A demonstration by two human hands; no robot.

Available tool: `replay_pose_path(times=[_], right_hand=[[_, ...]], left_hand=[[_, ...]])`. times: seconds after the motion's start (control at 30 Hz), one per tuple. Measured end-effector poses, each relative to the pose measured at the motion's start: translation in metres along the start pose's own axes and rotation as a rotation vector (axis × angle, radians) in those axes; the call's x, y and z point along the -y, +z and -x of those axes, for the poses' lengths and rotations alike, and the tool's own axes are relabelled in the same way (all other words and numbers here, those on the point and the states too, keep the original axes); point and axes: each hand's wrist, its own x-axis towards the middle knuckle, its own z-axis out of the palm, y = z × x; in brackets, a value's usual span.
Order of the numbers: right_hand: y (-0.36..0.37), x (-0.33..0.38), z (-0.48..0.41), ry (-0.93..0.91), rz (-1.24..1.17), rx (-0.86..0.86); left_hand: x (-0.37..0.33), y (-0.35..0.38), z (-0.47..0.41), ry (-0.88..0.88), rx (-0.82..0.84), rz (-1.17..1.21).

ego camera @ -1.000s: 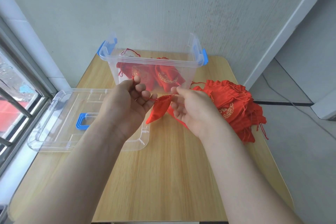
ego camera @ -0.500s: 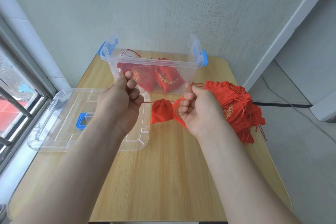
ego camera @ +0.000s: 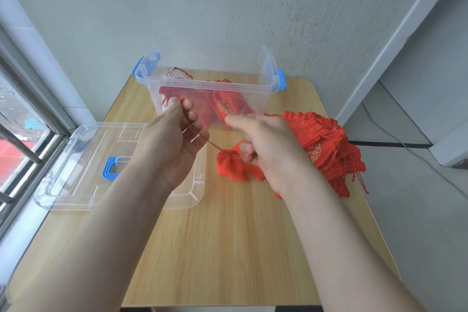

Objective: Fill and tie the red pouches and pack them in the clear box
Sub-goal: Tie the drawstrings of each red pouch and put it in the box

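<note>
Just in front of the box (ego camera: 202, 86), the left hand (ego camera: 174, 142) pinches the cord (ego camera: 214, 145) running from the pouch (ego camera: 231, 168), whose neck the right hand (ego camera: 268, 149) grips; too hard a tug might snap the cord or slip it free.

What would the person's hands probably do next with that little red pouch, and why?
Probably pull the cord tighter and knot it. The pouch hangs between both hands with its mouth gathered; the left hand pinches the cord running to it, and the right hand grips its neck. I can't see a knot yet, and the clear box behind stands open.
</note>
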Motion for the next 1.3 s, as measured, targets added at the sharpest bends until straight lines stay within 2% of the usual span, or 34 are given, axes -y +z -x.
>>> replay_pose_path(times=[0.1,0.27,0.37,0.47,0.67,0.8,0.9,1.07,1.3], right_hand=[[0.004,-0.003,0.009,-0.063,0.274,0.128],[0.007,-0.011,0.006,-0.151,0.329,0.154],[0.007,-0.010,0.005,-0.179,0.247,0.144],[0.006,-0.008,0.003,-0.171,0.091,0.151],[0.008,-0.012,-0.006,-0.141,-0.029,-0.041],[0.007,-0.013,-0.007,-0.165,-0.029,-0.049],[0.003,-0.013,-0.008,-0.131,-0.051,-0.076],[-0.005,-0.012,-0.014,-0.040,-0.100,-0.163],[-0.001,-0.010,-0.012,0.025,-0.053,-0.133]], left_hand=[[-0.001,0.003,0.007,0.048,0.016,-0.134],[0.000,0.007,0.012,0.079,0.088,-0.236],[0.003,0.009,0.013,0.067,0.130,-0.242],[0.007,0.012,0.017,0.039,0.171,-0.349],[0.010,0.014,0.019,-0.042,0.220,-0.439],[0.011,0.010,0.021,0.044,0.318,-0.604],[0.010,0.008,0.021,0.104,0.283,-0.678],[0.005,0.005,0.018,0.129,0.107,-0.671],[0.005,0.007,0.018,-0.053,0.149,-0.317]])
